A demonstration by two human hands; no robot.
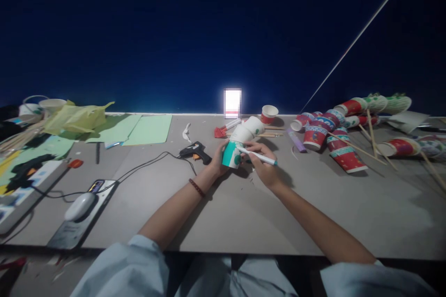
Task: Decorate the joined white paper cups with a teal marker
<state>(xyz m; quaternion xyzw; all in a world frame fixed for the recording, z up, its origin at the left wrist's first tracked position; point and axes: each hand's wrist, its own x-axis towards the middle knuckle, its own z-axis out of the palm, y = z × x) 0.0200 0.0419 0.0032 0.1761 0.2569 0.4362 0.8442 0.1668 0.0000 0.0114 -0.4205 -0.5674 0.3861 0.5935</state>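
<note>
My left hand [218,160] is wrapped round the lower end of a chain of joined paper cups [240,137]. The chain slants up and away to the right, white with green spots, and its nearest cup carries a broad green patch. In my right hand [266,167] is a white marker pen [259,156] with a blue-green end. Its tip points at the nearest cup; I cannot tell whether it touches. Just left of my left hand lies a black glue gun [195,151] with an orange trigger.
Joined red patterned cups [315,132] with wooden sticks lie at the right. A red-and-white cup [269,113] stands behind my hands. At the left are green paper sheets [148,130], a yellow plastic bag [76,118], a phone [75,222] under a white case, and a power strip [38,185].
</note>
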